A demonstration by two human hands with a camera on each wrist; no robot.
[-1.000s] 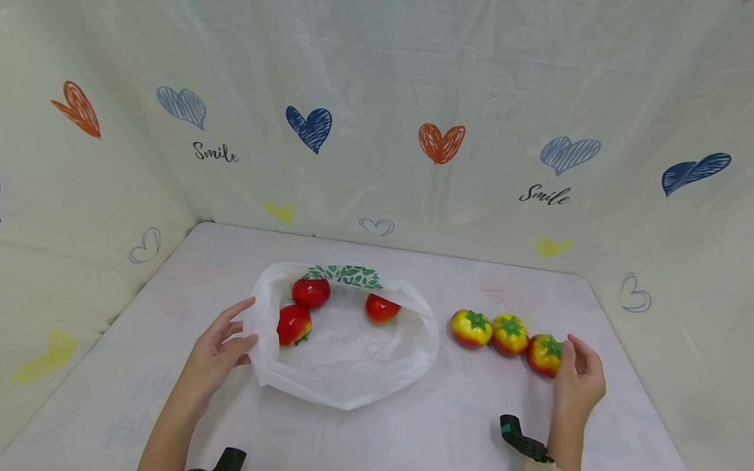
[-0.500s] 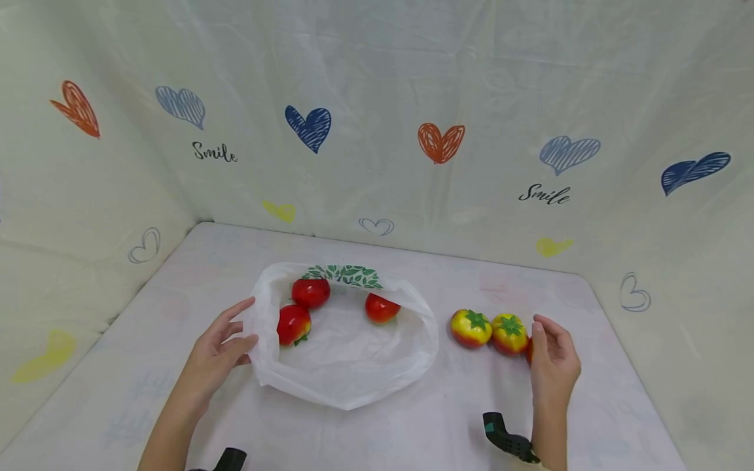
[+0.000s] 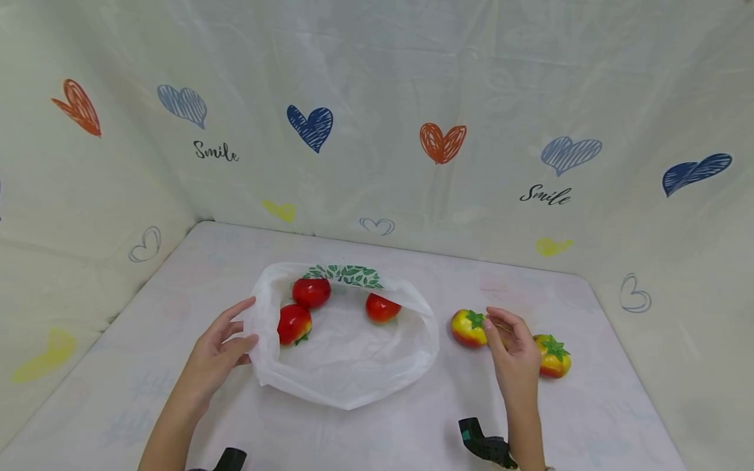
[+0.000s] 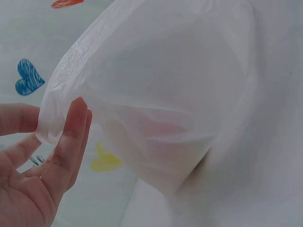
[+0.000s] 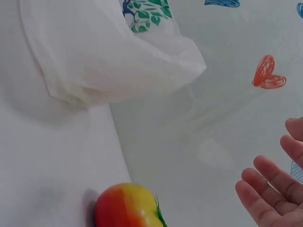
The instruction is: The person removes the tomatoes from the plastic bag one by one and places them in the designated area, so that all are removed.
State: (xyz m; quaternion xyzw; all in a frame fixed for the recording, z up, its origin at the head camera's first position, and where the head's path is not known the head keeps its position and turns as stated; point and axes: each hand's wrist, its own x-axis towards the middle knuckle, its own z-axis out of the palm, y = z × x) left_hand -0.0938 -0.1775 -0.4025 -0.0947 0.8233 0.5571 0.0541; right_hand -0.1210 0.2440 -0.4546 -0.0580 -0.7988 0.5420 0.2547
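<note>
A white plastic bag point(image 3: 347, 386) lies with its mouth open, holding several red fruits point(image 3: 310, 292). My left hand point(image 3: 215, 356) grips the bag's left rim; in the left wrist view that hand point(image 4: 52, 165) has the film point(image 4: 52, 111) between thumb and fingers. My right hand point(image 3: 515, 360) hovers over the row of red-yellow fruits, between the left fruit point(image 3: 468, 328) and the right one point(image 3: 552, 356), mostly hiding a middle one. The right wrist view shows the hand point(image 5: 272, 191) with fingers extended and holding nothing, a fruit point(image 5: 125, 208) lower left of it.
The white table point(image 3: 412, 432) has its back edge along a pale curtain point(image 3: 365, 176) printed with hearts and "Smile". More curtain hangs at both sides. A black wrist device point(image 3: 485, 446) is on the right wrist, and part of another point(image 3: 231, 459) shows by the left forearm.
My right hand has moved left along the fruit row, uncovering the right fruit and covering the middle one. The left hand and bag have stayed in place.
</note>
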